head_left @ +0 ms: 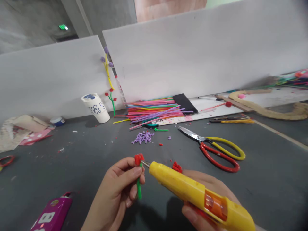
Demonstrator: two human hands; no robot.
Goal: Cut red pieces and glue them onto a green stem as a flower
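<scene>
Between the thumb and fingers of my left hand (120, 184) is a small pipe-cleaner flower (139, 189), with a green stem and a cluster of short red pieces at its top. My right hand (209, 189) is wrapped round a yellow glue gun (183, 184). The gun's metal nozzle meets the flower just under the red pieces; whether glue is coming out cannot be seen. Behind the gun lie more cut red pieces (177, 166). Farther back is a pile of short purple pieces (143, 137) beside a green pipe-cleaner piece (161, 130).
Red-and-yellow scissors (216, 149) lie at right, near a yellow utility knife (237, 121). Long coloured pipe cleaners (154, 110) and a black flat object (185, 103) rest against the white partition (192, 57). A white paper roll (96, 109) stands left; a purple packet (54, 213) lies front left.
</scene>
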